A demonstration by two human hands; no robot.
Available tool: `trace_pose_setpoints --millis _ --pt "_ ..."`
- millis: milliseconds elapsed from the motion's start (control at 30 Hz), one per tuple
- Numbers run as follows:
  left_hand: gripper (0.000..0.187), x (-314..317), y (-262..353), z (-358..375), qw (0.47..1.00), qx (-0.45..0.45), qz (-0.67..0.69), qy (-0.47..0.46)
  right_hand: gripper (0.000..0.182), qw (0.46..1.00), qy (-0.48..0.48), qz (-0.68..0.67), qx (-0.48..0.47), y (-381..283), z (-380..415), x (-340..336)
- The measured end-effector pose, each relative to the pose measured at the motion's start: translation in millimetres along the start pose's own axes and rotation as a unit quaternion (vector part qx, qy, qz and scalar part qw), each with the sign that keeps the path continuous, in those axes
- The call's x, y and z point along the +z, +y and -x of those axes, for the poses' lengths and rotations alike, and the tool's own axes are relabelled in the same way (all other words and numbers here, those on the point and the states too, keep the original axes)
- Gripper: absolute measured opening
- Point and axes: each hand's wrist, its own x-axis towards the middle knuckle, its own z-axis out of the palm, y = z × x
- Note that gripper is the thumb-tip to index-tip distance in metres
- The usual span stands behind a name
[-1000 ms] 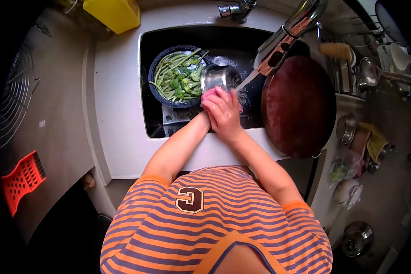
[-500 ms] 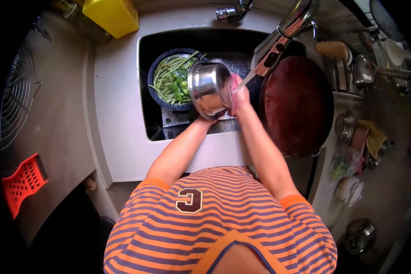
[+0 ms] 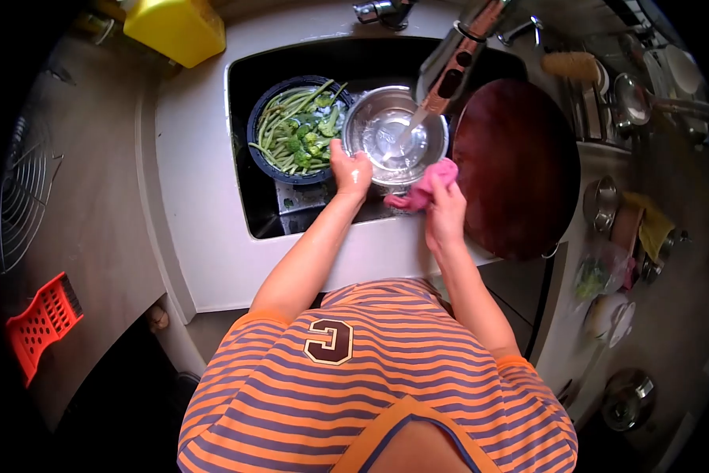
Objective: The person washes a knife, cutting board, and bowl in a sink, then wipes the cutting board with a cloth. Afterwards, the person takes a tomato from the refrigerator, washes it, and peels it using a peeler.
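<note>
A shiny steel pot (image 3: 356, 130) stands upright in the sink under the running tap (image 3: 453, 71), with water in its bottom. My left hand (image 3: 352, 169) grips the pot's near left rim, thumb up along the side. In my right hand (image 3: 447, 206) is a bunched pink cloth (image 3: 425, 187), held just off the pot's near right side. Left of the pot sits a dark blue colander (image 3: 253, 150) heaped with green beans (image 3: 279, 130) and broccoli (image 3: 311, 146).
A large round dark-red board (image 3: 516, 169) covers the sink's right end. Utensils and a ladle (image 3: 632, 98) crowd the right. A yellow container (image 3: 177, 31) stands back left; a red-orange plastic piece (image 3: 43, 323) and wire rack (image 3: 27, 189) lie left.
The pot has gone from tilted on its side, held in both hands, to upright beneath the water stream. My right hand has moved away from it toward me with the pink cloth.
</note>
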Motion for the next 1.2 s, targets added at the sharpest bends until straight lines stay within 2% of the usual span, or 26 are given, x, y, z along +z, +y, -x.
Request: trace_pose_setpoints --millis 33,67,100,133,167,200,233,333,467,533,600,633,667,700,733,767,800,900,933,967,1000,1033,1067,1133,1167,1200 --pt "0.032 -7.1 -1.6 0.0 0.999 -0.018 0.032 -0.022 0.014 0.999 -0.03 0.039 -0.01 -3.1 0.0 5.9" --pt "0.038 -14.9 -3.0 0.6 0.996 -0.037 0.062 -0.043 0.024 0.989 -0.025 0.12 -0.079 23.2 -19.1 -3.9" --pt "0.048 -29.4 21.8 7.5 0.991 -0.059 0.093 -0.077 0.023 0.974 -0.008 0.2 -0.11 36.8 -33.1 -2.8" --pt "0.053 -38.3 20.7 8.3 0.987 -0.027 0.121 -0.098 0.029 0.936 -0.002 0.307 -0.174 39.8 -40.0 3.6" --pt "0.058 -46.3 21.4 9.9 0.983 -0.046 0.13 -0.118 0.036 0.882 0.019 0.407 -0.236 42.8 -46.9 10.0" --pt "0.063 -54.7 29.3 10.1 0.979 -0.062 0.138 -0.138 0.047 0.786 0.03 0.524 -0.326 38.5 -50.2 19.9" --pt "0.071 -61.8 43.5 12.8 0.976 -0.006 0.155 -0.156 0.049 0.768 0.026 0.568 -0.296 39.2 -52.9 29.8" --pt "0.079 -64.8 44.0 11.1 0.963 0.038 0.163 -0.21 0.048 0.686 0.021 0.62 -0.381 48.6 -83.6 51.1" --pt "0.073 -59.8 34.6 2.4 0.955 0.024 0.151 -0.253 0.05 0.702 -0.004 0.536 -0.468 61.3 -93.1 82.3" --pt "0.064 -56.8 45.7 2.7 0.954 0.001 0.116 -0.277 0.052 0.87 -0.119 0.297 -0.374 59.8 -83.2 96.5" --pt "0.067 -63.0 74.5 10.9 0.948 -0.151 0.112 -0.258 0.04 0.891 -0.186 0.254 -0.328 71.5 -95.8 89.3" --pt "0.063 -60.1 63.4 4.3 0.952 -0.124 0.114 -0.254 0.034 0.902 -0.279 0.242 -0.224 62.0 -85.3 84.9" --pt "0.06 -54.2 30.8 -12.5 0.974 -0.032 0.068 -0.213 0.029 0.894 -0.368 0.226 -0.118 51.4 -73.4 78.1" --pt "0.057 -52.1 21.9 -27.2 0.981 0.079 0.016 -0.177 0.017 0.852 -0.416 0.311 -0.058 37.7 -65.8 69.6" --pt "0.054 -52.4 16.5 -32.3 0.972 0.185 -0.037 -0.137 0.014 0.803 -0.42 0.399 -0.138 18.8 -52.6 65.4" --pt "0.05 -58.7 46.0 -23.2 0.977 0.127 -0.103 -0.133 0.017 0.748 -0.398 0.505 -0.166 15.5 -45.1 53.9" --pt "0.047 -60.3 65.4 -18.7 0.972 0.152 -0.15 -0.095 0.02 0.681 -0.369 0.602 -0.195 11.9 -40.5 43.7" --pt "0.042 -58.9 52.3 -37.5 0.965 0.209 -0.127 -0.094 0.033 0.759 -0.266 0.523 -0.283 20.5 -39.7 10.8" --pt "0.04 -57.2 46.1 -43.4 0.968 0.218 -0.088 -0.09 0.039 0.763 -0.227 0.551 -0.248 13.1 -39.3 10.4" --pt "0.036 -56.9 39.3 -46.7 0.979 0.173 -0.012 -0.105 0.045 0.765 -0.187 0.578 -0.213 3.7 -38.9 11.2" --pt "0.036 -59.6 37.6 -49.6 0.979 0.082 0.089 -0.162 0.051 0.765 -0.146 0.601 -0.177 -6.3 -37.7 12.7" --pt "0.035 -63.1 34.7 -48.1 0.968 -0.019 0.157 -0.193 0.067 0.802 -0.113 0.554 -0.19 -14.2 -38.0 12.4" --pt "0.033 -65.9 31.6 -44.7 0.942 -0.119 0.222 -0.222 0.076 0.86 -0.108 0.483 -0.121 -18.9 -42.6 10.9" --pt "0.03 -55.8 19.0 -32.9 0.891 -0.214 0.316 -0.245 0.081 0.941 -0.121 0.304 0.086 -40.6 -37.5 17.4" --pt "0.03 -48.4 13.1 -25.9 0.853 -0.244 0.369 -0.278 0.072 0.938 -0.169 0.294 0.078 -49.0 -34.1 18.8" --pt "0.025 -39.7 11.1 -18.4 0.822 -0.267 0.411 -0.291 0.065 0.921 -0.144 0.361 -0.011 -45.6 -34.4 15.7"
